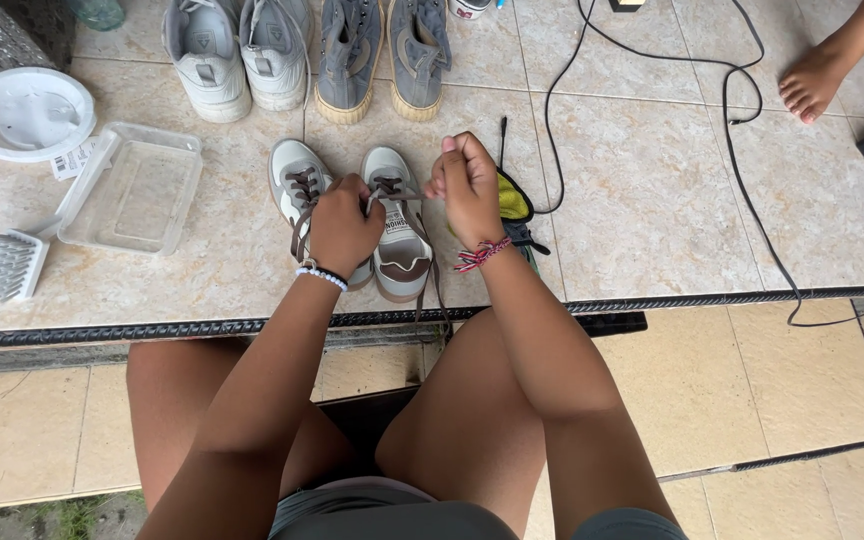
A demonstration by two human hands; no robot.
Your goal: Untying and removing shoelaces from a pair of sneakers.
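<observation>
White bowl (27, 112) sits far left on the tiled floor (642, 200), a brush (4, 265) below it, and a clear plastic tray (132, 187) just beside both. Up top, a pair of white sneakers (237, 55) and a pair of grey sneakers (382, 55) are lined along the far edge. Centre: two white-and-brown shoes (392, 220) stand side by side, toes toward the person, near the step edge. Left hand (344, 228) is closed, fingers pinching a brown lace (300, 215) over the gap between the shoes. Right hand (469, 185) is closed in a fist, pulling the other lace end up above the right shoe. A bracelet is on each wrist. Yellow-and-black pouch (514, 205) lies just right of the right hand, partly hidden. Black cable (732, 120) loops across the tiles on the right. Another person's bare foot (812, 85) is at top right, well apart from the shoes.
</observation>
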